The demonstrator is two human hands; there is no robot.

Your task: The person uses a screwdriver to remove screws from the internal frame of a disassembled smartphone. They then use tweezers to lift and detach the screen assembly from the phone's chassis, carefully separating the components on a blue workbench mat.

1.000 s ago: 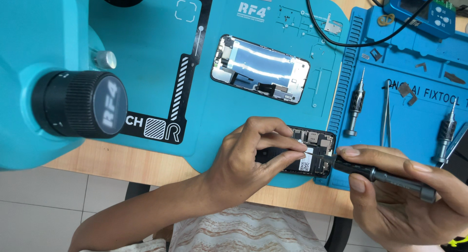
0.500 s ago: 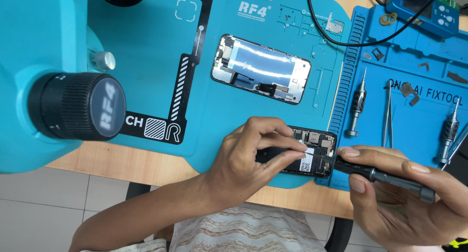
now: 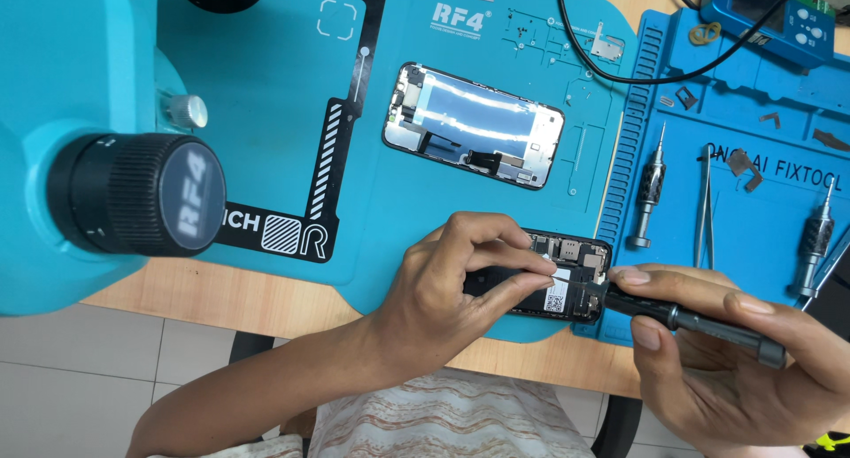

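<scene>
An opened phone body lies at the near edge of the blue work mat, its circuit boards and battery exposed. My left hand pinches the phone's long sides with thumb and fingers and holds it flat. My right hand grips a dark screwdriver whose tip rests at the phone's right end. The detached phone screen lies face down farther back on the mat.
A turquoise microscope with a black knurled knob fills the left. On the right blue tray lie two screwdrivers, tweezers and small parts. A black cable runs to a blue device.
</scene>
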